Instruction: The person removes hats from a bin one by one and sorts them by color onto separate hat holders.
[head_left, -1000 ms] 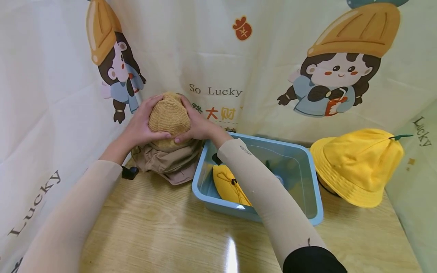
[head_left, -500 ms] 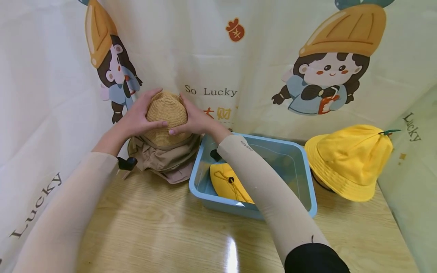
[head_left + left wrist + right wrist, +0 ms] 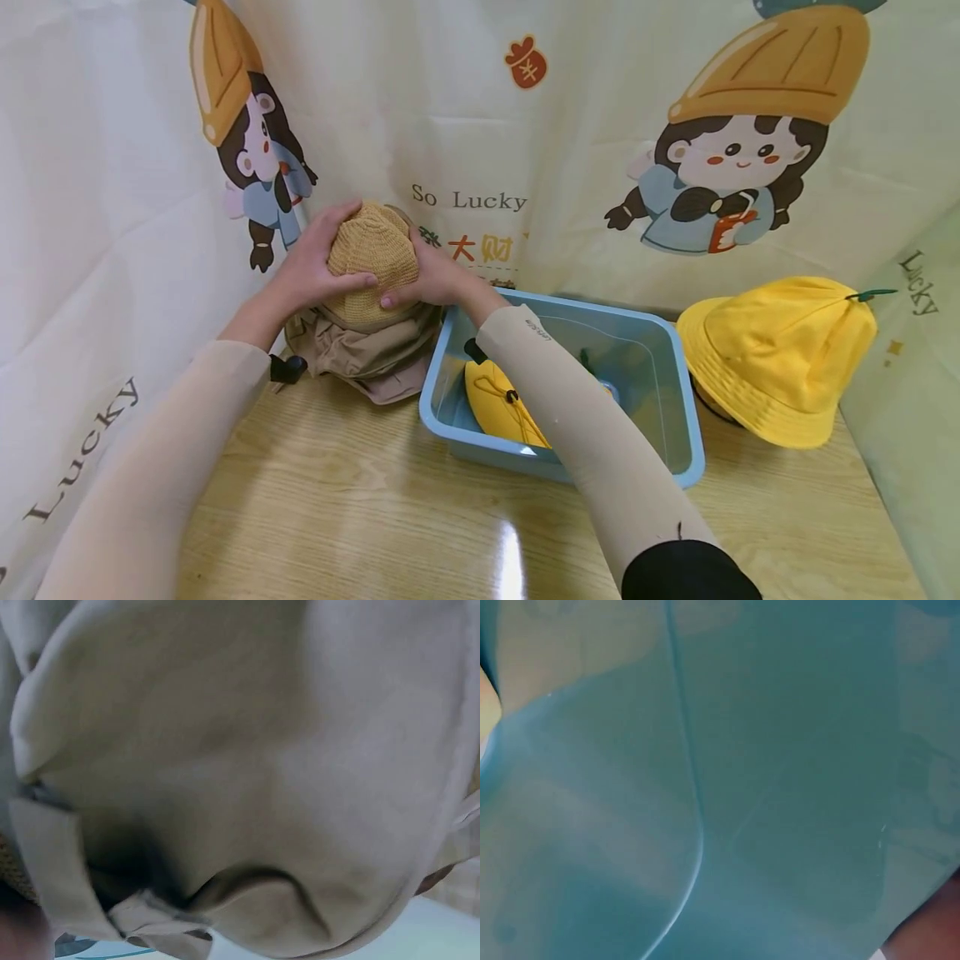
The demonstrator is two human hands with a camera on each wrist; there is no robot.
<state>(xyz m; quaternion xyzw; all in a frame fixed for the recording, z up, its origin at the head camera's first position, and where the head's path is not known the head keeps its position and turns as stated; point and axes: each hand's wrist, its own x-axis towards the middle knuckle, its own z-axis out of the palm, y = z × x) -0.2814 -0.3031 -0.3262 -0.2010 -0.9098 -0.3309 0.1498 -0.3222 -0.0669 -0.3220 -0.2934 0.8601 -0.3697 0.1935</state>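
Note:
A tan woven hat (image 3: 372,258) with a rounded crown sits on top of a taupe cloth hat (image 3: 367,362) at the back left of the table. My left hand (image 3: 318,262) holds the crown from the left, thumb across its front. From the right side my right hand (image 3: 438,271) grips the same crown, its thumb tip near the other thumb. Fingertips behind the crown are partly hidden. Taupe cloth (image 3: 247,750) with a strap (image 3: 64,855) fills most of the left wrist view. The right wrist view shows mainly the wall of the blue bin (image 3: 795,787).
The light blue bin (image 3: 562,472) stands under my right forearm, with a yellow cloth item with a drawstring (image 3: 495,408) inside. To its right a yellow bucket hat (image 3: 780,358) with a green stem rests raised above the wooden table (image 3: 360,500). A printed curtain (image 3: 450,100) hangs behind.
The head view shifts slightly and swings back. Both hands stay around the tan woven hat, with only small shifts of the thumbs.

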